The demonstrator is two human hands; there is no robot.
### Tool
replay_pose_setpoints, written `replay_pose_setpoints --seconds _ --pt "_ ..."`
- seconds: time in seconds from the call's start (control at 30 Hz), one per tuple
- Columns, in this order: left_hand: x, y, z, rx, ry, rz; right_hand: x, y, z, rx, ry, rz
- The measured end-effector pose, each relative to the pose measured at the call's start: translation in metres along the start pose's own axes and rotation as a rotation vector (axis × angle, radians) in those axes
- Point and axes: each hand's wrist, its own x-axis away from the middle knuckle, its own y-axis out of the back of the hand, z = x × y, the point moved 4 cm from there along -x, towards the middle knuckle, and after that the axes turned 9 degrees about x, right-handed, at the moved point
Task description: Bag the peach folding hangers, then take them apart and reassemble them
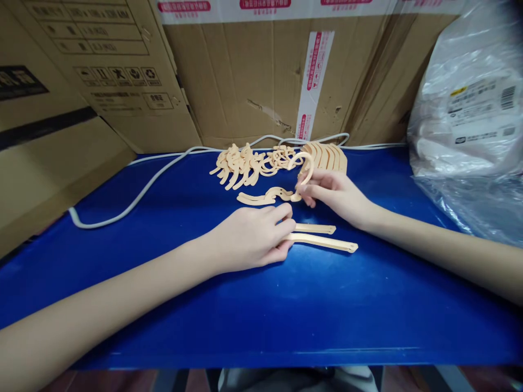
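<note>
My left hand [255, 237] is closed at the middle of the blue table, its fingers round a beige hanger arm [327, 243]. A second beige bar [314, 228] sticks out beside it, past my fingertips; whether I grip that one too is hidden. My right hand [337, 193] pinches a beige hanger hook [311, 163], its curve pointing up and to the left. Just below and left of the hook, a wavy beige hanger piece [255, 198] lies on the table, its right end close to my right fingertips.
Behind my hands lie a pile of curved beige pieces [237, 166], a heap of hooks [281, 156] and a row of beige arms [327, 157]. A white cable [139, 198] runs along the back. Cardboard boxes [245, 76] wall the table; a plastic-wrapped bundle [466, 125] stands right.
</note>
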Motion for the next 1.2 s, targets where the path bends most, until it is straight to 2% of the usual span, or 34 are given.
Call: replay_pose_setpoints --seconds 0.2,0.37,0.53,0.7,0.87,1.07,1.2 --pt "-0.001 0.001 -0.001 0.058 -0.004 -0.144 -0.001 0.002 -0.009 -0.022 -0.023 -0.004" --pt "0.002 0.004 0.003 -0.016 0.057 -0.225 -0.002 0.002 -0.014 -0.055 -0.04 0.043" --pt "0.008 0.007 0.012 -0.037 0.175 -0.205 -0.001 0.002 -0.015 -0.046 -0.057 0.028" --pt "0.012 0.007 0.015 0.045 0.222 -0.206 -0.001 0.001 -0.017 -0.063 -0.062 0.046" --pt "0.014 0.011 0.025 0.305 0.334 -0.196 -0.001 0.001 -0.02 -0.062 -0.071 0.049" --pt "0.021 0.013 0.043 0.707 0.568 -0.301 0.0 0.001 -0.014 -0.035 -0.037 0.056" --pt "0.019 0.011 0.046 1.023 0.658 -0.318 0.001 -0.001 -0.013 -0.046 -0.06 0.05"
